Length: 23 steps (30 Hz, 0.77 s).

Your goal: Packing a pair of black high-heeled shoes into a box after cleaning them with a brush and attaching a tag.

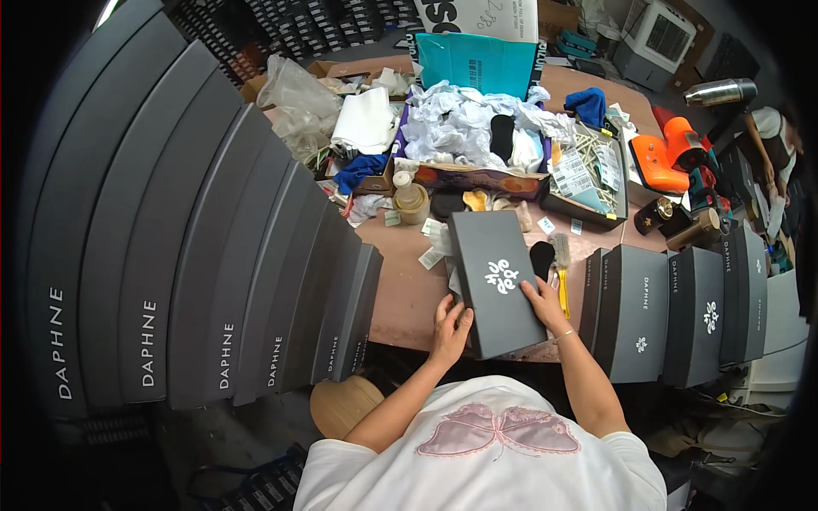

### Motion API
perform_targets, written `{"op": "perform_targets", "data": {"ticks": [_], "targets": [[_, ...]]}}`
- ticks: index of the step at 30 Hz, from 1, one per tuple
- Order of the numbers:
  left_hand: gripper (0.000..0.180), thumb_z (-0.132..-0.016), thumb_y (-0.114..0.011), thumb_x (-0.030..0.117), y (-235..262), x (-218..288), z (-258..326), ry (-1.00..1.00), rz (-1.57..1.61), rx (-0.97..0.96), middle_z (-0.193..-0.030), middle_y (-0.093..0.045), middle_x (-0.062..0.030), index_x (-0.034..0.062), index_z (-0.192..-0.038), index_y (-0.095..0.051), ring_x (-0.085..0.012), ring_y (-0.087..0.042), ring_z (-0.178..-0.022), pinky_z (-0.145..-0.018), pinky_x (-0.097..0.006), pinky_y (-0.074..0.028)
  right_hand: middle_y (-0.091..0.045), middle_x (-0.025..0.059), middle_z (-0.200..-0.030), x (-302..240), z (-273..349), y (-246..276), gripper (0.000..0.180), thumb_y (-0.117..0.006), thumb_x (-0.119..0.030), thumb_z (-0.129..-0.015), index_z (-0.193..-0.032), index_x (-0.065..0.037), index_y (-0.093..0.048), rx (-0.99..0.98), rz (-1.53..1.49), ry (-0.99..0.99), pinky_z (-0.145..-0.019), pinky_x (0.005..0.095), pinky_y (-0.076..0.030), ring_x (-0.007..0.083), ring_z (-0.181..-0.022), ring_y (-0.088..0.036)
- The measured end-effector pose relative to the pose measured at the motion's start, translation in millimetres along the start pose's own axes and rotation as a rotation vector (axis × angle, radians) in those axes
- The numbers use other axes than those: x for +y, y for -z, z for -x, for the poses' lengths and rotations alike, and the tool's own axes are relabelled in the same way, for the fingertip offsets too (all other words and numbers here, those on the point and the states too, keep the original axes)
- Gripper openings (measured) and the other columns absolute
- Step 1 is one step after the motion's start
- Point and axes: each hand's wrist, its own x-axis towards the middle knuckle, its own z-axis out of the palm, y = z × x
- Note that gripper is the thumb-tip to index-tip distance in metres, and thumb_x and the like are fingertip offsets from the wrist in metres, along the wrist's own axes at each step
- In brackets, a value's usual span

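Observation:
A dark grey shoe box (486, 294) with a white printed design on its lid is tilted over the near edge of the table, in front of my chest. My right hand (547, 308) grips its right edge, thumb on the lid and the other fingers hidden beneath. Beside the lower left edge is my left hand (450, 330), its fingers apart and curved; whether they touch the box is hard to tell. A pale slip of paper (452, 277) shows at the box's left side. Just past the right edge lie a yellow-handled brush (561, 277) and a black pad (541, 258).
Tall stacks of grey shoe boxes (192, 238) rise at left; more boxes (630, 311) stand at right. Behind are a carton of crumpled tissue paper (447, 128), a tray of packets (588, 175), a pump bottle (411, 200) and an orange device (656, 162). Another person (771, 140) works far right.

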Motion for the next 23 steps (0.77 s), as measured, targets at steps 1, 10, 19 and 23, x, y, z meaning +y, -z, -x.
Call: {"op": "perform_targets", "data": {"ticks": [1,10,19,23], "targets": [[0.059,-0.093,-0.057,0.042,-2.2,-12.0,4.8,0.049,-0.053,0.049,-0.137,-0.041,-0.0246,-0.0088,-0.122,-0.053,-0.0336,-0.045,-0.123,-0.101,-0.037,-0.039,-0.062,0.0207,-0.108,17.1,-8.6,-18.3,0.05,-0.059,-0.039,-0.091,-0.119,0.002,-0.059,0.031,-0.019,0.137,-0.086,0.0336,-0.046,0.0253,-0.096,-0.061],[0.058,-0.092,-0.056,0.049,0.9,-74.7,-4.1,0.496,0.15,-0.195,-0.093,-0.066,-0.0066,-0.0066,-0.107,-0.064,-0.0137,-0.055,-0.085,-0.078,-0.029,-0.044,-0.058,0.0291,-0.112,-2.0,-16.5,-47.0,0.06,-0.063,-0.051,-0.084,-0.116,-0.001,-0.064,0.092,0.262,-0.217,-0.088,0.0432,-0.046,0.0377,-0.106,-0.059],[0.051,-0.092,-0.057,0.047,48.5,-51.4,39.9,0.665,0.243,-0.361,-0.088,-0.066,-0.0079,-0.0027,-0.104,-0.064,-0.0182,-0.065,-0.077,-0.067,-0.03,-0.053,-0.066,0.0248,-0.097,36.6,54.2,-69.0,0.058,-0.067,-0.046,-0.081,-0.114,0.001,-0.064,0.162,0.27,0.074,-0.082,0.0405,-0.05,0.0333,-0.092,-0.064],[0.052,-0.089,-0.063,0.048,36.0,-107.5,20.0,0.542,0.15,-0.17,-0.086,-0.067,-0.0082,-0.002,-0.104,-0.062,-0.0168,-0.065,-0.071,-0.06,-0.027,-0.053,-0.068,0.0202,-0.1,43.2,59.5,-63.6,0.053,-0.066,-0.049,-0.082,-0.116,-0.008,-0.067,0.117,0.11,-0.08,-0.079,0.038,-0.051,0.0327,-0.09,-0.066]]}}
